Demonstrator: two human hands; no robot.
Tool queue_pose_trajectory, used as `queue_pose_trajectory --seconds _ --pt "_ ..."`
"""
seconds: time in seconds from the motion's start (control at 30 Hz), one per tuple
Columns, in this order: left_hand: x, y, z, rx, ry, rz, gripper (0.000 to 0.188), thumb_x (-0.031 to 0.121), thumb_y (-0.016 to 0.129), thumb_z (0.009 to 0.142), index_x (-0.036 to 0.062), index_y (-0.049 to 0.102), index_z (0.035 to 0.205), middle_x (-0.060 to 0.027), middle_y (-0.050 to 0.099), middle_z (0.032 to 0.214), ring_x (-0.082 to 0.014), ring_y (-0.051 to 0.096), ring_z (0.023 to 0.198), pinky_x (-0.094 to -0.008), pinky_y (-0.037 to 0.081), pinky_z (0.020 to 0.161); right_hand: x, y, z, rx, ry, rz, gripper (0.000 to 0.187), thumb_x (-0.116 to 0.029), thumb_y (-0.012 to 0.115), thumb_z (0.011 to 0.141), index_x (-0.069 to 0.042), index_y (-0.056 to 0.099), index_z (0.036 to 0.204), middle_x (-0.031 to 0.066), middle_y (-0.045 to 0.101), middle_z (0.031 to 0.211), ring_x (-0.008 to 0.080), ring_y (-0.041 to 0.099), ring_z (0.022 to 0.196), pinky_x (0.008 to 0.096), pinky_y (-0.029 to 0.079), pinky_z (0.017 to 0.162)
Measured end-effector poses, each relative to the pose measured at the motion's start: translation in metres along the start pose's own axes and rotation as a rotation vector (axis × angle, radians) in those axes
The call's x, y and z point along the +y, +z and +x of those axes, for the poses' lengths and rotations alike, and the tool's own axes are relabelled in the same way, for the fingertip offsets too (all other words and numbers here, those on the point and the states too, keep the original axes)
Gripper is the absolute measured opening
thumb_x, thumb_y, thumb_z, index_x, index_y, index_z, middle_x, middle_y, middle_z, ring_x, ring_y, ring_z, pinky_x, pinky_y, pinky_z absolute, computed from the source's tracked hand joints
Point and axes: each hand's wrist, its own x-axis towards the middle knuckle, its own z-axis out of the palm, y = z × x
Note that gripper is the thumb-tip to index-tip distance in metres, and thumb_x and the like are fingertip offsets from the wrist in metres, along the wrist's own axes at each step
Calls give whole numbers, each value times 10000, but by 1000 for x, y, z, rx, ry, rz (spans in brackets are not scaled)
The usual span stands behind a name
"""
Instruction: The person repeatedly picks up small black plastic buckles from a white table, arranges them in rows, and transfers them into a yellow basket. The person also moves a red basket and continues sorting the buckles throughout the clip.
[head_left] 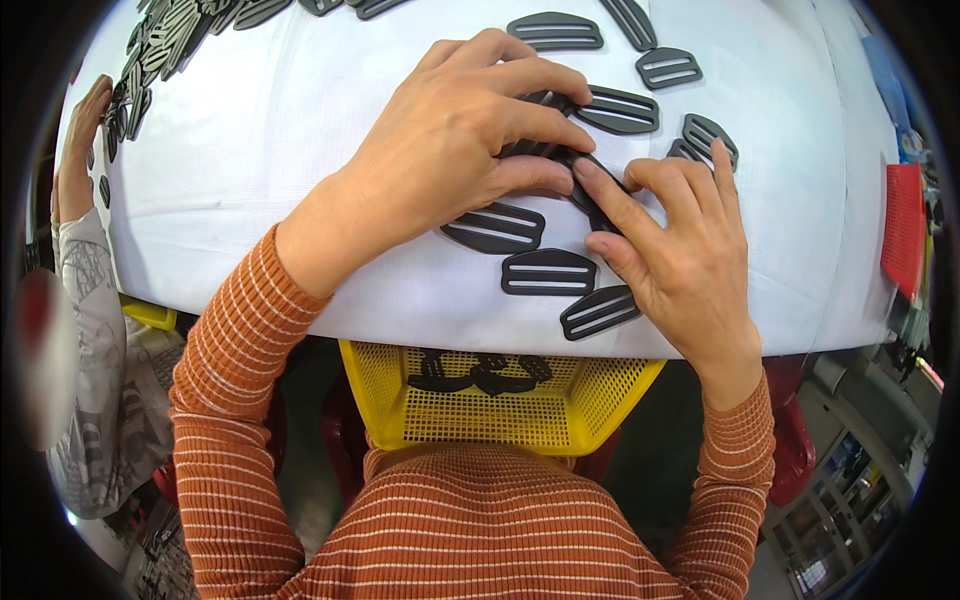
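Black plastic strap-adjuster buckles with two slots lie over the white tabletop. My left hand curls its fingers over a couple of these dark buckles, largely hidden beneath it. Thumb and index finger of my right hand close around a tilted strap buckle, right by my left thumb tip; its little finger sticks out. Just below my hands lie three loose ones: an upper buckle, a middle buckle and a lower buckle, which touches or nearly touches my right hand.
A yellow perforated basket holding several buckles sits against my body at the table edge. More buckles form a heap at the far left, near another person's hand. A red perforated basket stands beyond the table's right side.
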Motion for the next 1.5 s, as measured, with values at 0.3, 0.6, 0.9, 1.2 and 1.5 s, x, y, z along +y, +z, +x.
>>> queue_pose_trajectory --seconds 0.3,0.6,0.9,1.2,1.5 --pt "-29 -17 2 66 -30 -34 777 407 801 751 200 497 1435 -96 417 1514 -313 329 1423 -486 307 1169 48 1 -17 212 217 219 855 -554 736 784 -188 427 1492 195 362 1519 409 361 1398 655 266 1105" --pt "-57 20 65 -61 -44 212 713 648 385 967 233 317 1542 -133 333 1577 -291 195 1502 -528 111 1229 73 39 39 78 250 52 859 -727 433 901 -201 278 1562 120 290 1603 325 201 1500 650 59 1166" --pt "23 31 3 157 -300 -16 523 358 472 1018 2 464 1402 -203 535 1394 -367 399 1390 -519 226 1179 -1 46 19 228 423 331 798 -665 314 977 -62 397 1492 148 476 1484 328 328 1450 545 114 1197" --pt "116 26 -73 278 -358 -257 385 -23 562 896 3 575 1280 -193 613 1244 -362 558 1195 -440 445 1014 -87 30 -40 371 370 473 445 -303 513 1013 -14 560 1348 196 625 1266 368 540 1242 521 339 1089" --pt "19 -53 -92 551 -464 -73 223 5 585 921 30 701 1111 -111 718 981 -214 673 877 -300 525 759 -84 8 -13 339 320 596 299 -226 549 1009 -13 687 1167 130 713 1000 292 643 938 384 469 904"
